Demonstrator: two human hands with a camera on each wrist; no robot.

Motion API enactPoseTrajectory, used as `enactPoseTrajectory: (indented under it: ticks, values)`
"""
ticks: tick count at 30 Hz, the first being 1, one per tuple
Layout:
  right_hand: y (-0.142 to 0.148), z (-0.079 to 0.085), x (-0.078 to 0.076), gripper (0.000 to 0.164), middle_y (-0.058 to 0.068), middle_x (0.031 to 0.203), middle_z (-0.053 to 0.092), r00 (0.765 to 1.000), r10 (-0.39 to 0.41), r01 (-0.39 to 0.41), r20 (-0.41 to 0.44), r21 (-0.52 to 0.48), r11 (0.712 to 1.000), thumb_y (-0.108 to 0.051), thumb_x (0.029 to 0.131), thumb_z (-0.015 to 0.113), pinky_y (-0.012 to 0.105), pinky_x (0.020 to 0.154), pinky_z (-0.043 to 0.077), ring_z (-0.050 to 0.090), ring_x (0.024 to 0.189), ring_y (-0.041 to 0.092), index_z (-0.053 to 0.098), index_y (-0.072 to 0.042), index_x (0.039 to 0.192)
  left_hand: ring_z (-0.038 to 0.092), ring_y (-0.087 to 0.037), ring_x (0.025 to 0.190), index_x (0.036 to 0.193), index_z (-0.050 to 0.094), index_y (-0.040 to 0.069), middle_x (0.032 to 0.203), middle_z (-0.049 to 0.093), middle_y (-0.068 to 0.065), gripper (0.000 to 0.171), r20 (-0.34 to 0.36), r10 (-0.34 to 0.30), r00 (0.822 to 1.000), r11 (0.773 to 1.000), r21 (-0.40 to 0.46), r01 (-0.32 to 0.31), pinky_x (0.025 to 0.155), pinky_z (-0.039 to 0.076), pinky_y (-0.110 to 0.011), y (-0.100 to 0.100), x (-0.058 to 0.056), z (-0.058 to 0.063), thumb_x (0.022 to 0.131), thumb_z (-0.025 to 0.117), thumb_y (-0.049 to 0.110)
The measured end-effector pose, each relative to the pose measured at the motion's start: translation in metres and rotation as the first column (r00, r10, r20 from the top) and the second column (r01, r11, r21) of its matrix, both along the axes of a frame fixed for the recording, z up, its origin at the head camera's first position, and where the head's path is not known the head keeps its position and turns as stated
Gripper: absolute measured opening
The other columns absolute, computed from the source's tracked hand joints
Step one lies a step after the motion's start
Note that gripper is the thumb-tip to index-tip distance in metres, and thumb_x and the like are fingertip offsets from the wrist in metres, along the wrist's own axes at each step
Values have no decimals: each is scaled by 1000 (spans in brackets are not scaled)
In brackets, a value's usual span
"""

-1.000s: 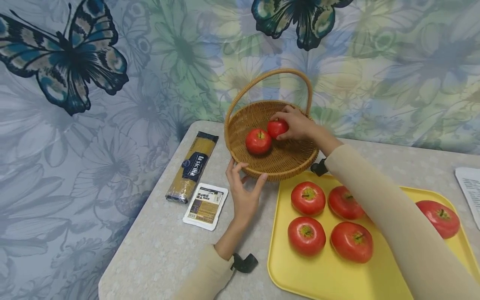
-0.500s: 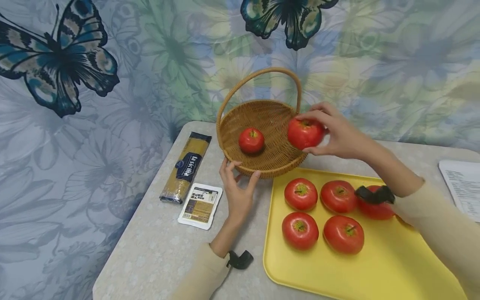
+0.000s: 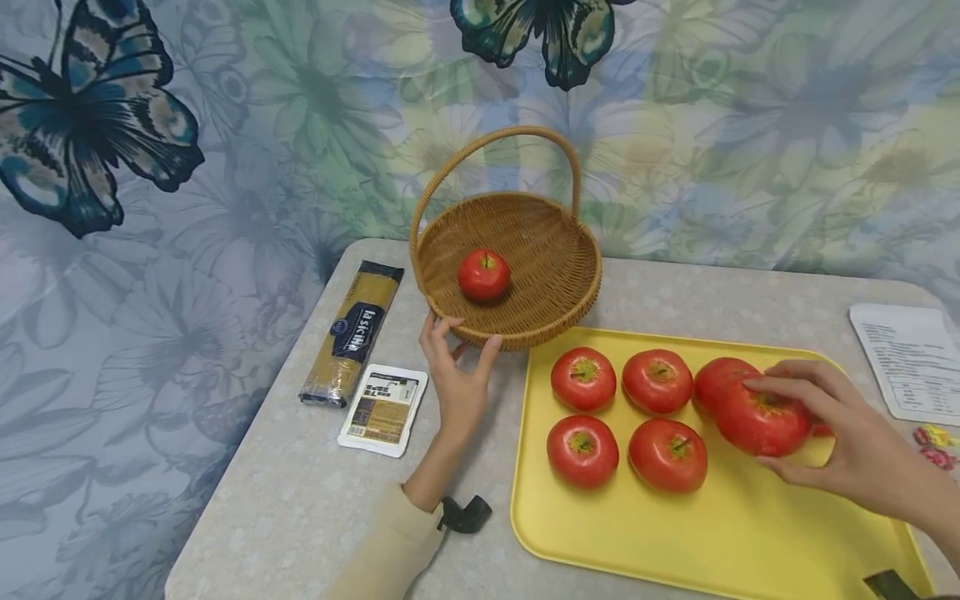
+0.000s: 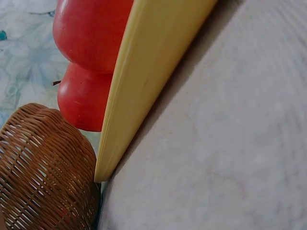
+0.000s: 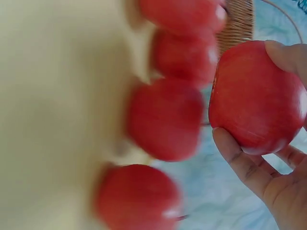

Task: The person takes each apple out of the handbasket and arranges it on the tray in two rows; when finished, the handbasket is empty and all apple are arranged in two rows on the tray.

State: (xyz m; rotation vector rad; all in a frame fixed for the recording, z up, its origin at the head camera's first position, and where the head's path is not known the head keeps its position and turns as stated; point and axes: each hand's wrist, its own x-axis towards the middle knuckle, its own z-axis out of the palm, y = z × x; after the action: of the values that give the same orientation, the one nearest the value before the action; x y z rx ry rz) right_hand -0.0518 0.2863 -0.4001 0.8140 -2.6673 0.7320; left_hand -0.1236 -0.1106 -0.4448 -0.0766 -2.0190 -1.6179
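Observation:
My left hand (image 3: pixel 459 392) holds the front rim of a round wicker basket (image 3: pixel 540 275) with a tall arched handle. The basket is tipped towards me, and one red apple (image 3: pixel 483 276) lies inside it. In my right hand (image 3: pixel 855 442) is another red apple (image 3: pixel 765 421), gripped between thumb and fingers over the right part of a yellow tray (image 3: pixel 600 542). The right wrist view shows this held apple (image 5: pixel 259 98) up close. Several more red apples (image 3: pixel 668 455) sit in rows on the tray, one partly hidden behind the held apple.
A pack of spaghetti (image 3: pixel 352 333) and a flat white-edged packet (image 3: pixel 384 410) lie left of the basket. At the far right are a printed sheet (image 3: pixel 911 362) and small colourful wrapped pieces (image 3: pixel 936 446). A patterned cloth wall (image 3: pixel 712 167) rises behind the table.
My right hand has lifted an apple out of the basket and carried it right, over the tray. The left hand has stayed at the basket's rim while the head view turned slightly right.

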Motion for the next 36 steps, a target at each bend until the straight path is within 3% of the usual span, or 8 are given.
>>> enactPoseTrajectory:
  ticks: [6, 17, 20, 22, 24, 28, 30, 36]
  values:
    - [5, -36, 33, 93, -4, 128, 44, 996, -71, 73, 60, -38, 997, -4, 40, 98, -5, 93, 26, 30, 121, -8, 62, -17, 126, 27, -40, 141, 124, 43, -6, 153, 16, -30, 51, -11, 6, 1000, 1000, 20, -6, 96, 44, -60, -3, 2, 1, 88, 74, 14]
    - [0, -65, 42, 96, 9, 128, 45, 995, -86, 88, 53, -38, 995, -4, 42, 97, -4, 100, 17, 26, 123, -4, 59, -16, 129, 28, -36, 141, 125, 43, -3, 154, 15, -29, 51, 0, -12, 1000, 1000, 17, 12, 98, 44, -58, -2, 2, 0, 88, 73, 14]
    - [0, -66, 46, 99, 14, 129, 44, 994, -99, 100, 42, -10, 995, -7, 41, 97, -4, 101, 13, 27, 123, 2, 58, -16, 131, 26, -40, 142, 126, 43, -2, 155, 14, -26, 52, -9, -18, 1000, 1000, 18, 18, 98, 44, -56, -3, -4, -10, 88, 74, 15]
    - [1, -62, 48, 98, 15, 130, 45, 994, -105, 105, 23, 10, 994, -14, 44, 98, -4, 102, 12, 28, 123, 6, 57, -15, 133, 26, -41, 142, 126, 43, 0, 156, 15, -22, 53, -8, -15, 1000, 1000, 14, 15, 98, 44, -54, -4, -8, -18, 88, 75, 18]
    - [1, -54, 46, 91, 17, 130, 47, 996, -89, 89, -17, 5, 996, -36, 54, 96, -1, 106, 12, 30, 125, 9, 57, -12, 133, 25, -40, 143, 127, 43, 3, 156, 15, -18, 54, -6, -10, 1000, 1000, 7, 10, 98, 45, -52, -5, -13, -26, 88, 75, 22]
    - [-5, -29, 35, 89, 20, 134, 49, 996, -24, 20, -85, -46, 999, -69, 77, 67, 7, 111, 15, 31, 132, 10, 55, -3, 135, 27, -35, 143, 127, 44, 11, 157, 17, -14, 54, -7, 0, 1000, 1000, -3, 0, 98, 46, -46, -7, -17, -31, 87, 76, 30]
    - [-12, -15, 25, 87, 19, 136, 49, 995, 16, -22, -98, -59, 998, -70, 80, 61, 8, 110, 17, 30, 134, 9, 55, -3, 135, 28, -35, 143, 126, 45, 12, 157, 17, -15, 54, -18, 1, 1000, 1000, -2, -1, 98, 47, -45, -7, -18, -32, 87, 76, 32]
    - [-48, 27, -15, 90, 11, 147, 42, 992, 108, -111, -59, -40, 993, -31, 62, 93, 10, 103, 22, 34, 133, 19, 52, -14, 140, 29, -37, 143, 126, 45, 6, 156, 18, -18, 56, -30, 3, 1000, 1000, 15, -3, 97, 48, -45, -8, -17, -33, 86, 77, 28]
